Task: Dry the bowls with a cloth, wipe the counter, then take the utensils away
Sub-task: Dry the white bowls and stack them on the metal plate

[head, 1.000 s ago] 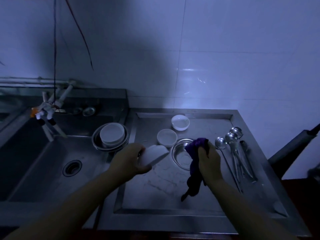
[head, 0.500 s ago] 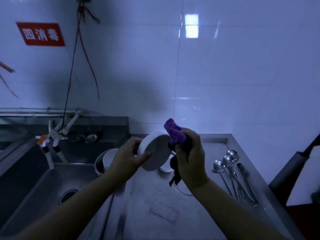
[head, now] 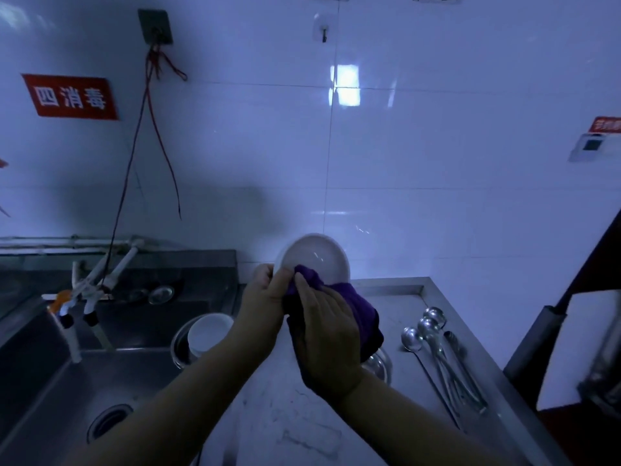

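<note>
Left hand [head: 265, 297] grips the rim of a white bowl [head: 314, 258] lifted above the counter [head: 396, 294]; right hand [head: 322, 334] touches it, pressing a purple cloth [head: 356, 311] into the bowl. Spoons [head: 426, 334] lie at right.

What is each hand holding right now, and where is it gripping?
The left hand grips the white bowl at its lower-left rim. The right hand holds the purple cloth, bunched under its fingers against the bowl.
</note>
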